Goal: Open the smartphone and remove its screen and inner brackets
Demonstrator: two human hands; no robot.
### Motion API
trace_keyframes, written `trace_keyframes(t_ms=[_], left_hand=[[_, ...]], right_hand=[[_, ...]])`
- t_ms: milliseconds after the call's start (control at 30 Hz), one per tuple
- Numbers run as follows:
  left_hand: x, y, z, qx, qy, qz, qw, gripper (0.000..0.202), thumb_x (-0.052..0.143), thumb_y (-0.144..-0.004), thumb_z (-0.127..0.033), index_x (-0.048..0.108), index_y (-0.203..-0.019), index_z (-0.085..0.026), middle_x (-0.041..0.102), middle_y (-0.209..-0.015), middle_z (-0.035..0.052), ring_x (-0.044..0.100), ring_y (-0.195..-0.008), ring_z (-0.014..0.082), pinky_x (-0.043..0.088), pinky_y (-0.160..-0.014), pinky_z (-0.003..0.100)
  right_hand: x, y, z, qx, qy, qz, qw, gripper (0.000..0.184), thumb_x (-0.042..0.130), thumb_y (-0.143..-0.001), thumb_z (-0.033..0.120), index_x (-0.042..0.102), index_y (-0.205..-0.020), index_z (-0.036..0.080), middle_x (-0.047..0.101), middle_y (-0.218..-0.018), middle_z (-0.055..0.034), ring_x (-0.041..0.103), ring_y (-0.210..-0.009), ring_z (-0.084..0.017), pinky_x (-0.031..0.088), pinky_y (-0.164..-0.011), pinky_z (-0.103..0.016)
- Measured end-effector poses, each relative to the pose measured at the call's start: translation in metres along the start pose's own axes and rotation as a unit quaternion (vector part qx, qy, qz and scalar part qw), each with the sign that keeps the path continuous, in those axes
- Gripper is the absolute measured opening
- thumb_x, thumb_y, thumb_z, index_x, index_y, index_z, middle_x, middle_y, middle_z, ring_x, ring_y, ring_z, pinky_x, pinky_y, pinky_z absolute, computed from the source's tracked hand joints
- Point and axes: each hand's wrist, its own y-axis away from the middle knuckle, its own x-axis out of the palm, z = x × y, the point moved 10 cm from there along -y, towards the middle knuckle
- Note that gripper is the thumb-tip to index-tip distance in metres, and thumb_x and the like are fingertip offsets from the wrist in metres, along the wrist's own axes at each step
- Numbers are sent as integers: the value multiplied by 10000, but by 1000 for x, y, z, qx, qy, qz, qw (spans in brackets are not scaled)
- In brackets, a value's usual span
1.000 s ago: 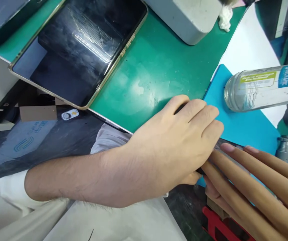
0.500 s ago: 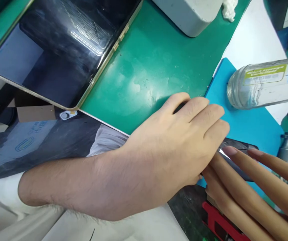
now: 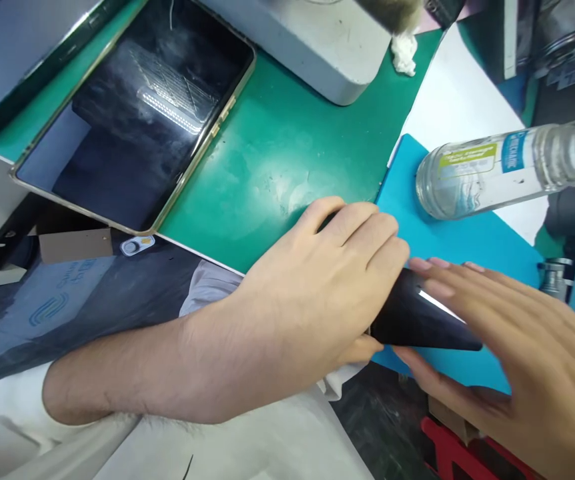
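A dark, glossy smartphone (image 3: 417, 317) lies low over the blue mat (image 3: 402, 183). My left hand (image 3: 327, 280) is closed around its left end, fingers over the top and thumb at the near edge, hiding that part. From the right comes my right hand (image 3: 512, 333), fingers stretched out above the phone's far edge and thumb spread apart near its front edge. I cannot tell whether its fingertips touch the glass. Past both hands, a clear glass bottle (image 3: 472, 177) with a labelled side stands on the blue mat.
A larger-looking phone in a gold-edged case (image 3: 132, 127) lies on the green mat (image 3: 287, 153). Behind it are a grey machine base (image 3: 327, 60) and a white tissue wad (image 3: 404, 53). A metal fitting (image 3: 555, 279) is at the right; a red frame (image 3: 455, 450) shows below.
My right hand has swung from fingers bunched beside my left hand to spread over the phone, showing more of it. The view has shifted; my left hand keeps its grip.
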Motion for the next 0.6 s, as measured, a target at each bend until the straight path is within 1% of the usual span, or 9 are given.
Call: trace_keyframes(t_ms=[67, 100, 167, 200, 233, 333, 467, 533, 600], left_hand=[[-1, 0, 0, 3, 5, -9, 1000, 591, 1003, -915, -561, 723, -1258, -170, 753, -1367, 107, 698, -1361, 355, 587, -1183, 538], [-1, 1, -1, 7, 6, -12, 1000, 632, 1025, -891, -581, 718, -1249, -159, 752, -1362, 107, 699, -1353, 353, 577, -1171, 526], [0, 2, -2, 15, 2, -14, 1000, 704, 1027, -882, -631, 708, -1269, -137, 748, -1369, 111, 693, -1359, 358, 553, -1158, 521], [1, 3, -2, 18, -1, -15, 1000, 728, 1013, -894, -652, 703, -1293, -128, 746, -1380, 114, 688, -1368, 363, 541, -1155, 524], [2, 3, -3, 21, -4, -15, 1000, 741, 1000, -906, -664, 698, -1312, -122, 746, -1390, 117, 683, -1378, 367, 532, -1153, 525], [3, 3, -3, 20, -9, -17, 1000, 709, 979, -934, -641, 693, -1322, -121, 751, -1406, 123, 679, -1398, 369, 520, -1164, 515], [3, 3, -5, 14, -10, -29, 999, 558, 887, -1015, -569, 695, -1295, -126, 760, -1399, 127, 680, -1435, 377, 516, -1195, 515], [3, 3, -5, 7, -11, -34, 999, 474, 836, -1043, -504, 700, -1294, -125, 766, -1385, 121, 678, -1461, 378, 512, -1214, 519], [3, 2, -5, 1, -12, -38, 999, 440, 813, -1044, -466, 707, -1299, -125, 770, -1376, 114, 680, -1473, 376, 507, -1228, 522]], right_hand=[[-3, 11, -22, 59, -5, -6, 998, 927, 845, -1082, 498, 419, -1878, 289, 745, -1638, -95, 751, -1471, -361, 615, -1248, -527], [-3, 16, -29, 75, 1, 3, 997, 943, 818, -1079, 601, 416, -1881, 308, 748, -1627, -103, 776, -1420, -390, 650, -1164, -551], [3, 23, -37, 91, 12, 33, 995, 948, 691, -1088, 778, 425, -1878, 328, 737, -1633, -113, 808, -1333, -410, 688, -1019, -559], [6, 27, -40, 101, 20, 46, 994, 943, 634, -1086, 834, 440, -1870, 347, 734, -1631, -112, 815, -1302, -406, 698, -969, -546], [7, 30, -42, 112, 27, 50, 992, 927, 616, -1074, 864, 472, -1850, 378, 742, -1609, -105, 819, -1277, -400, 704, -932, -527], [5, 40, -46, 140, 42, 25, 989, 847, 694, -1017, 865, 582, -1756, 467, 767, -1523, -87, 796, -1302, -408, 710, -912, -494], [3, 49, -48, 153, 52, 9, 987, 796, 727, -987, 860, 669, -1670, 454, 775, -1478, -96, 787, -1299, -415, 705, -884, -488], [5, 44, -47, 154, 45, 16, 987, 782, 719, -991, 860, 682, -1655, 450, 789, -1458, -91, 808, -1229, -397, 693, -829, -474], [8, 35, -44, 150, 35, 28, 988, 754, 682, -1013, 860, 685, -1651, 459, 813, -1433, -64, 832, -1092, -352, 665, -743, -449]])
